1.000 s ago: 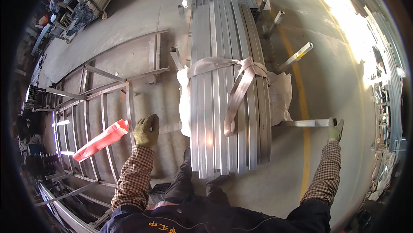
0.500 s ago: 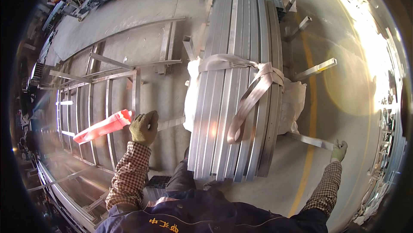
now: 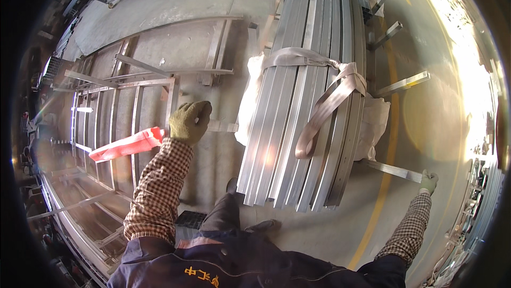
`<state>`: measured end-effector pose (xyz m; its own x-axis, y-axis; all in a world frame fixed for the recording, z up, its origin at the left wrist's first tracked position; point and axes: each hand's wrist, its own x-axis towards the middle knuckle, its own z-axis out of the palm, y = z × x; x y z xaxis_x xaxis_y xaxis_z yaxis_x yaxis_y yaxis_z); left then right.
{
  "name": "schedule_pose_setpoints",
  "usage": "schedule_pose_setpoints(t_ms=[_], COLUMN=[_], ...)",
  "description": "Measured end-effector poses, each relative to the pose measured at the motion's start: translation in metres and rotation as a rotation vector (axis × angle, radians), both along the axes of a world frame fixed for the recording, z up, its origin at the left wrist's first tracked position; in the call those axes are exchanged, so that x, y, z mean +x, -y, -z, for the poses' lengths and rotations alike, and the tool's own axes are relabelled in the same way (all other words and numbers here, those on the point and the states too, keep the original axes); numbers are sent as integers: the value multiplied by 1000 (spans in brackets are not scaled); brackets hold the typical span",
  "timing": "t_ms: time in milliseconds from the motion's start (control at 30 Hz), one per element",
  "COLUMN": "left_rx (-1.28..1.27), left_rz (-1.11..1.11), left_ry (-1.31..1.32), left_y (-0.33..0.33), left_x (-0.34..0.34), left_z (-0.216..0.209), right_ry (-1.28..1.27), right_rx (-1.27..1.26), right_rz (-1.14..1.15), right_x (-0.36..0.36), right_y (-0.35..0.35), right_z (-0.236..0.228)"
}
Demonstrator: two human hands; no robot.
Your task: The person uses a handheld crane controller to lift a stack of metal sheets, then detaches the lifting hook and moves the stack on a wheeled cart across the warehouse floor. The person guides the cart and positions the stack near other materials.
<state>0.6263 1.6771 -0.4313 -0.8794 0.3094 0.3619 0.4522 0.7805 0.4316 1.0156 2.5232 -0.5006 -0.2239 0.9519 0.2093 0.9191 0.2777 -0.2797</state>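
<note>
My left hand (image 3: 190,123), in a greenish work glove, is curled closed beside the end of a metal side bar (image 3: 222,126). Whether it grips that bar is hidden. A red, strip-like piece (image 3: 128,145) lies just left of its wrist. Far out on the right, my right hand (image 3: 428,181), also gloved, is closed around the end of another metal side bar (image 3: 395,171). Between my arms lies a long stack of grey metal profiles (image 3: 298,123), with a grey webbing sling (image 3: 324,108) around it and its loop hanging over the top.
White sheeting (image 3: 371,128) shows at the stack's sides. More square metal posts (image 3: 403,84) stick out on the right, beside a yellow floor line (image 3: 391,128). A metal frame rack (image 3: 139,112) stands on the left. My feet (image 3: 263,225) are at the stack's near end.
The stack has turned clockwise, its far end shifting right. My left hand and the bar beside it have moved forward. My right hand stays at its bar's end.
</note>
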Motion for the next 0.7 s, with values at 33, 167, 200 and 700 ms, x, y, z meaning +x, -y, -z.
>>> schedule_pose_setpoints(t_ms=[33, 167, 200, 700], left_rx=[22, 3, -30, -82], left_rz=[13, -12, -28, -9], left_ry=[1, 1, 15, 157], left_y=[0, 0, 1, 18], left_x=[0, -2, -2, -22], left_z=[2, 3, 3, 24], right_ry=[19, 70, 54, 81], right_rx=[0, 40, 39, 73], right_rz=[13, 9, -13, 20], right_x=[1, 5, 6, 41], right_y=[0, -5, -7, 11], right_z=[1, 4, 6, 42])
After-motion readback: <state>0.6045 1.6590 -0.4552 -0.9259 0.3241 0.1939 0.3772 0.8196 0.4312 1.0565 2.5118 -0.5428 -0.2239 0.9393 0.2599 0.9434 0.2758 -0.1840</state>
